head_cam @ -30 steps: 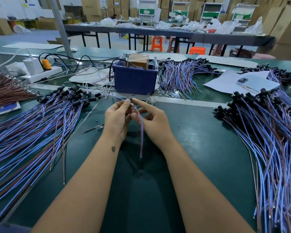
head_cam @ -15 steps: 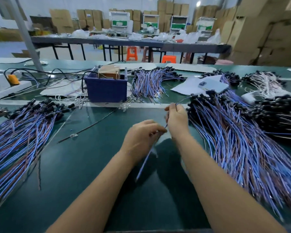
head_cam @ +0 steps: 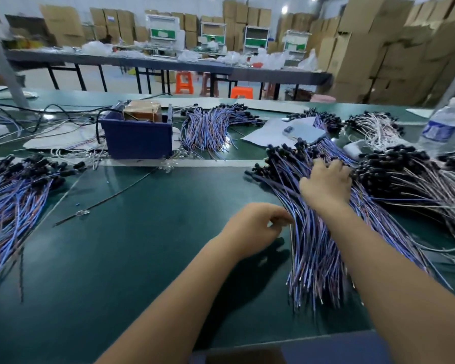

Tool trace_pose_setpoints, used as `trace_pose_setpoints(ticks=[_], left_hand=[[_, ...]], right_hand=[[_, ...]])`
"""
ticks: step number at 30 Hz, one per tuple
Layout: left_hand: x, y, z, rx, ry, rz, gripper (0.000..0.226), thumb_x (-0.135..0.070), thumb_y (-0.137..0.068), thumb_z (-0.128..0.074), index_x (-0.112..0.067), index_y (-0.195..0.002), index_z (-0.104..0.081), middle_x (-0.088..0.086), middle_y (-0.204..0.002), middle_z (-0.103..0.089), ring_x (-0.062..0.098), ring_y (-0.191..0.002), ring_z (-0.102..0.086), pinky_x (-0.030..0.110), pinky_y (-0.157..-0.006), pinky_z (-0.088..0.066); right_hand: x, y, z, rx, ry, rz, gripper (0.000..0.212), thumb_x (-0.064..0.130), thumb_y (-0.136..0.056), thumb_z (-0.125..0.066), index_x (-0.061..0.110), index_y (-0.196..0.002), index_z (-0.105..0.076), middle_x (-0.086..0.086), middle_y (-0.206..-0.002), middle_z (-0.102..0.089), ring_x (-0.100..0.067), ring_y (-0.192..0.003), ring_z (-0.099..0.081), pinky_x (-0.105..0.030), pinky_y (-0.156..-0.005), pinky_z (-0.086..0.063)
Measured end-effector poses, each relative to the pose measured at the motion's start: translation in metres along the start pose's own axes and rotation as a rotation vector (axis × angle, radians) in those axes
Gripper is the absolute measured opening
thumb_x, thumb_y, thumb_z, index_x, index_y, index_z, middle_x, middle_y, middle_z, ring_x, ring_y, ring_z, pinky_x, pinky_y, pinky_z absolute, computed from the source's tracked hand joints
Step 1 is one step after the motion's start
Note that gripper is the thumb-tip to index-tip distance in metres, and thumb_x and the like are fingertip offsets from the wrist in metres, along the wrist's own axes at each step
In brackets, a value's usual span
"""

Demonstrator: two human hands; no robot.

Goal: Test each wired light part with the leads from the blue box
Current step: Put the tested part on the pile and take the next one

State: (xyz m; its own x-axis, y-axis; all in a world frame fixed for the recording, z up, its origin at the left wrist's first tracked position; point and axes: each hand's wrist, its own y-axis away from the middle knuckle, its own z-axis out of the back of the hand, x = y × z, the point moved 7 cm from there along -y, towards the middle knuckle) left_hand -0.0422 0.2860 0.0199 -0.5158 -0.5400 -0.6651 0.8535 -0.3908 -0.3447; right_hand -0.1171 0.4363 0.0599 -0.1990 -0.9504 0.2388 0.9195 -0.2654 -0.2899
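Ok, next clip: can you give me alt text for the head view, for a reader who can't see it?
A person's right hand rests on a pile of blue-and-brown wired light parts on a green workbench, while the left hand, fingers curled, touches wires at the pile's edge. A blue box with black leads sits behind, beside more wire piles.

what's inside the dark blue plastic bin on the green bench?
In the dark blue plastic bin sits a brown block wrapped in clear tape, rising above the rim. A black cable runs over the left wall. The bin's walls hide everything lower.
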Motion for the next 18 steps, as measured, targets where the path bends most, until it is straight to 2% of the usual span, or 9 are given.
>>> trace_pose_setpoints(ticks=[4,8,12,15,17,18], left_hand=[[0.044,0.019,0.045,-0.236,0.015,0.220,0.029,-0.010,-0.086,-0.053,-0.026,-0.098,-0.074,-0.006,-0.088,-0.074,0.010,-0.081,-0.067,0.033,-0.083,-0.054],[0.091,0.051,0.107,-0.433,-0.040,0.412,0.028,-0.012,-0.086,-0.051,-0.028,-0.094,-0.072,-0.007,-0.084,-0.072,0.014,-0.075,-0.066,0.034,-0.078,-0.054],[0.125,0.092,0.174,-0.573,-0.223,0.541,0.030,-0.013,-0.086,-0.049,-0.026,-0.098,-0.073,-0.004,-0.100,-0.072,0.019,-0.095,-0.063,0.033,-0.084,-0.051],[0.144,0.119,0.223,-0.626,-0.510,0.626,0.028,-0.015,-0.086,-0.053,-0.022,-0.104,-0.073,0.006,-0.116,-0.066,0.027,-0.113,-0.054,0.035,-0.095,-0.043],[0.156,0.136,0.250,-0.623,-0.735,0.757,0.034,-0.017,-0.083,-0.055,-0.024,-0.115,-0.067,0.010,-0.139,-0.050,0.032,-0.132,-0.035,0.041,-0.108,-0.029],[0.162,0.145,0.262,-0.615,-0.819,0.845,0.041,-0.016,-0.082,-0.056,-0.024,-0.121,-0.061,0.014,-0.150,-0.036,0.034,-0.141,-0.021,0.047,-0.113,-0.018]], right_hand=[[0.073,0.025,-0.015,-0.067,-0.058,0.215,0.036,0.019,-0.089,-0.050,0.014,-0.124,-0.045,-0.017,-0.128,-0.039,-0.034,-0.118,-0.034,-0.042,-0.099,-0.030],[0.163,0.062,-0.042,0.009,-0.174,0.422,0.042,0.021,-0.089,-0.053,0.017,-0.131,-0.046,-0.013,-0.130,-0.041,-0.032,-0.119,-0.035,-0.040,-0.099,-0.029],[0.244,0.100,-0.072,0.183,-0.328,0.571,0.044,0.026,-0.092,-0.052,0.020,-0.135,-0.046,-0.011,-0.134,-0.042,-0.031,-0.124,-0.034,-0.039,-0.101,-0.029],[0.278,0.122,-0.093,0.308,-0.414,0.607,0.043,0.031,-0.094,-0.049,0.022,-0.136,-0.046,-0.009,-0.136,-0.043,-0.029,-0.126,-0.034,-0.038,-0.104,-0.028],[0.284,0.128,-0.105,0.323,-0.368,0.618,0.042,0.035,-0.094,-0.046,0.022,-0.135,-0.048,-0.006,-0.135,-0.043,-0.027,-0.126,-0.034,-0.039,-0.105,-0.027],[0.283,0.128,-0.108,0.319,-0.354,0.621,0.042,0.036,-0.094,-0.046,0.023,-0.134,-0.049,-0.005,-0.134,-0.044,-0.025,-0.126,-0.034,-0.039,-0.105,-0.027]])
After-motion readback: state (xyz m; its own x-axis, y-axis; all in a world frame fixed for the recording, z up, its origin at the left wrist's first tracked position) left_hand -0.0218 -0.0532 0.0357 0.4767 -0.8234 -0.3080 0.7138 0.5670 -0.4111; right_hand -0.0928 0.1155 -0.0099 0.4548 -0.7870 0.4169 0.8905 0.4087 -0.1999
